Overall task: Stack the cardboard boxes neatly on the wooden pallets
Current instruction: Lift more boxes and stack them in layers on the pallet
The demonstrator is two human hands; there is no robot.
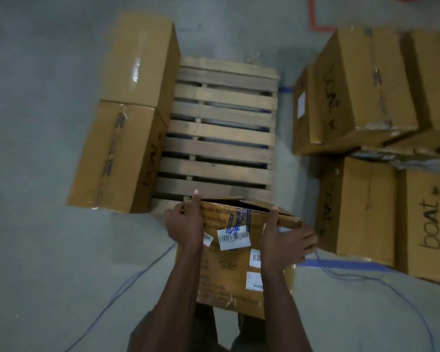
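I carry a cardboard box (234,265) with barcode labels and blue tape low in front of me, its far edge at the near end of the wooden pallet (221,128). My left hand (183,224) grips the box's far left corner, thumb on top and fingers curled round the side. My right hand (287,242) holds the right edge, thumb up on the labelled face and fingers wrapped over the side. The pallet's slats are bare in the middle and right. Two brown boxes, one far (137,59) and one near (117,156), lie end to end along its left side.
To the right stand more brown boxes: a far stack (361,87) and two nearer ones (356,207), one marked "boat" (429,224). A blue cable (137,275) loops over the grey floor on both sides of me. Blue tape (341,265) and red tape (313,16) mark the floor.
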